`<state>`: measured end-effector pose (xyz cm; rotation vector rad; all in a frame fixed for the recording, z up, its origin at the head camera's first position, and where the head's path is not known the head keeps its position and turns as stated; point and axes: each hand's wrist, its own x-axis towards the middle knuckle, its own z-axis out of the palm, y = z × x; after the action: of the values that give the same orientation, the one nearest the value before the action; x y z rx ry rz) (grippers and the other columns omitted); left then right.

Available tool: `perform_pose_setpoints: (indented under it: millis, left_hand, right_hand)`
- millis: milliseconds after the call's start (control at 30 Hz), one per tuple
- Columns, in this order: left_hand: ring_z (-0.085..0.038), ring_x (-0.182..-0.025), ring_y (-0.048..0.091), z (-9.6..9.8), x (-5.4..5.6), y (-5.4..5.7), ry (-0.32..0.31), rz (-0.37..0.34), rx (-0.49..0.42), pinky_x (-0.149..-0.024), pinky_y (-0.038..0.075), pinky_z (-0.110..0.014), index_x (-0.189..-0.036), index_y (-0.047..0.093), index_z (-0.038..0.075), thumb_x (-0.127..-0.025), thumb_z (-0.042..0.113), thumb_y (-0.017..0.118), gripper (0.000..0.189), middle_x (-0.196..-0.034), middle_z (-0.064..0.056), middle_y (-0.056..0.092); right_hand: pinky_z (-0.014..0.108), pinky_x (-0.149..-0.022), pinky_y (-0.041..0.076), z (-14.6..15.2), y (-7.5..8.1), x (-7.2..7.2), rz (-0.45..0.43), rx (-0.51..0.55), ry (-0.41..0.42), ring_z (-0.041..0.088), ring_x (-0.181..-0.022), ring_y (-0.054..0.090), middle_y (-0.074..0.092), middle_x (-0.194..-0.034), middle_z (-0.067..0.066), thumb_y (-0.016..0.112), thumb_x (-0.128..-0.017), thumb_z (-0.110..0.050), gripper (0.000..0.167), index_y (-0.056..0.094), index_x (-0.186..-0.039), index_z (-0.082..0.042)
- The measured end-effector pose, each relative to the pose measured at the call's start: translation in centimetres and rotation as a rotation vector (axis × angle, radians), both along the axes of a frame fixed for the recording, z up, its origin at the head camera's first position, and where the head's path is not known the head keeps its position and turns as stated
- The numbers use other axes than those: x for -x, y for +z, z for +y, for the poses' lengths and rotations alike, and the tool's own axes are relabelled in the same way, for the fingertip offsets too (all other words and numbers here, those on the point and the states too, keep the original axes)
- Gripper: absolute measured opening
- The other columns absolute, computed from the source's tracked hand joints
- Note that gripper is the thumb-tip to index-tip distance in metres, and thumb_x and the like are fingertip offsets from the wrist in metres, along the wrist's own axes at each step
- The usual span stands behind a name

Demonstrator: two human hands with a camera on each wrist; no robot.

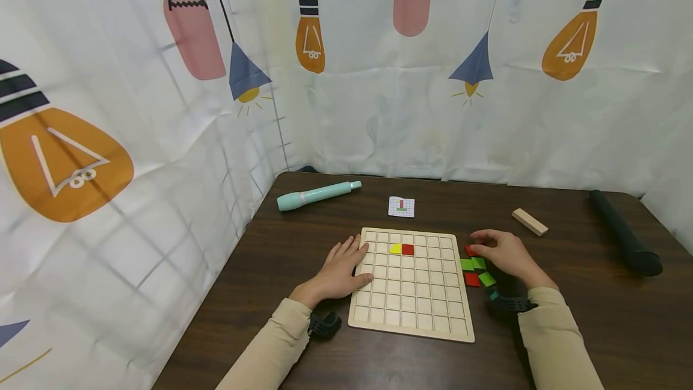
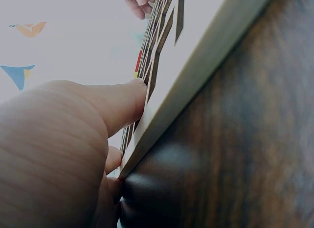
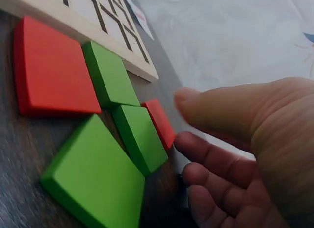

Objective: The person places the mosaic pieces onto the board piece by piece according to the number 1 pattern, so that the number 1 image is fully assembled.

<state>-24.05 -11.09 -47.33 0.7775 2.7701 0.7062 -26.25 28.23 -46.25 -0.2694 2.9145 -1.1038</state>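
Note:
A square wooden grid board (image 1: 411, 312) lies on the table, with a yellow piece (image 1: 396, 249) and a red square tile (image 1: 408, 250) side by side in its upper cells. My left hand (image 1: 341, 269) rests on the board's left edge, fingers spread and thumb on the surface. Past the right edge, my right hand (image 1: 503, 251) hovers with thumb and forefinger apart, right at a small red tile (image 3: 159, 122). Several green tiles (image 3: 100, 174) and another red tile (image 3: 56, 68) lie near it. Nothing shows between the right hand's fingertips.
Behind the board lies a small card (image 1: 401, 207) with a coloured grid pattern. A mint-green tube (image 1: 319, 195) is at back left. To the right are a wooden block (image 1: 530, 222) and a dark cylinder (image 1: 622, 233). A printed curtain (image 1: 379, 119) hangs behind the table.

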Motion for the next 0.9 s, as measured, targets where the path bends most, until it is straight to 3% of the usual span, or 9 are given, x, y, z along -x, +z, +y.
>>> perform_pose_setpoints:
  millis: [333, 667, 900]
  left_hand:
    - [-0.029, -0.15, 0.003, 0.09, 0.13, -0.05, 0.006, -0.002, 0.011, -0.118, 0.001, -0.052, -0.155, 0.025, 0.007, -0.099, 0.044, 0.053, 0.073, -0.163, -0.013, 0.007]
    - [-0.032, -0.15, 0.004, 0.04, 0.07, 0.22, -0.004, 0.011, 0.007, -0.118, 0.002, -0.053, -0.155, 0.026, 0.006, -0.099, 0.042, 0.054, 0.072, -0.163, -0.015, 0.008]
    - [-0.032, -0.15, 0.005, 0.03, 0.1, 0.14, -0.011, 0.007, 0.013, -0.118, 0.003, -0.053, -0.155, 0.026, 0.006, -0.099, 0.044, 0.053, 0.073, -0.163, -0.016, 0.008]
  right_hand:
    - [0.034, -0.066, 0.049, 0.22, 0.03, -0.01, -0.056, -0.023, 0.057, 0.022, -0.086, 0.06, 0.063, -0.114, 0.021, 0.068, -0.092, -0.015, 0.035, 0.065, -0.123, 0.001]
    - [0.032, -0.063, 0.047, -0.25, 0.07, 0.26, -0.015, -0.069, 0.023, 0.019, -0.079, 0.058, 0.066, -0.106, 0.017, 0.067, -0.093, -0.016, 0.03, 0.068, -0.117, 0.001]
    - [0.033, -0.062, 0.047, -0.14, -0.08, 0.2, 0.011, -0.087, 0.048, 0.02, -0.079, 0.057, 0.065, -0.106, 0.019, 0.065, -0.09, -0.007, 0.029, 0.067, -0.118, 0.003]
